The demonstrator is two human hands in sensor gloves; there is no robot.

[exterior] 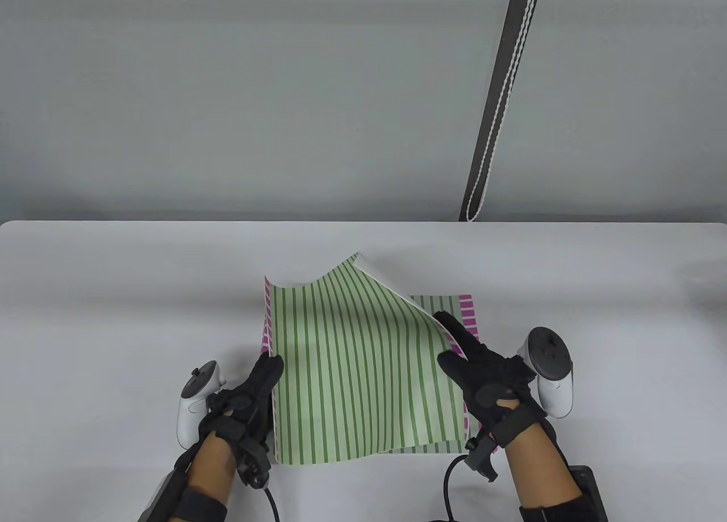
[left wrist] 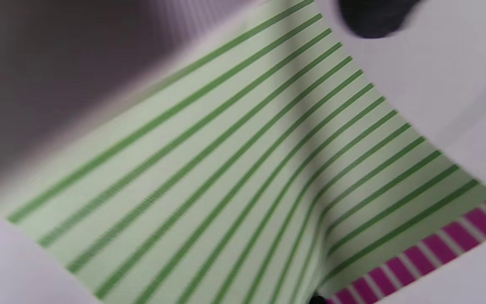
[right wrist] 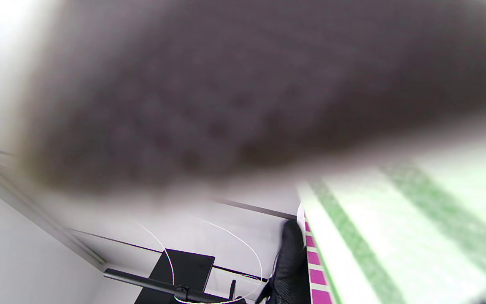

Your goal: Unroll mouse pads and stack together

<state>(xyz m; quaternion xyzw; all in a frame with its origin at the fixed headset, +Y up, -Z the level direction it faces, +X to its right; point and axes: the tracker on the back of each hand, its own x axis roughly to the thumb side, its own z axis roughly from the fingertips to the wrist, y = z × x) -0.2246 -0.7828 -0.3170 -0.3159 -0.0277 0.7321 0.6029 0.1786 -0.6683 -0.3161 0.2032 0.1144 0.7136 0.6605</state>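
A green-striped mouse pad (exterior: 352, 363) is held slightly lifted over a stack; its far corners curl up and show the white underside. Beneath it lie another green-striped pad (exterior: 437, 305) and a magenta-striped pad (exterior: 467, 312), both peeking out on the right. My left hand (exterior: 271, 368) grips the top pad's left edge. My right hand (exterior: 452, 343) pinches its raised right edge. The left wrist view shows the green stripes (left wrist: 243, 177) and the magenta edge (left wrist: 437, 240). In the right wrist view a dark blur hides most; the green pad (right wrist: 416, 219) shows lower right.
The white table (exterior: 113, 295) ends at a far edge below a grey wall. A dark strip with a white cord (exterior: 500, 101) runs down the wall at right. A black box (exterior: 588, 479) and cables lie at the near right edge.
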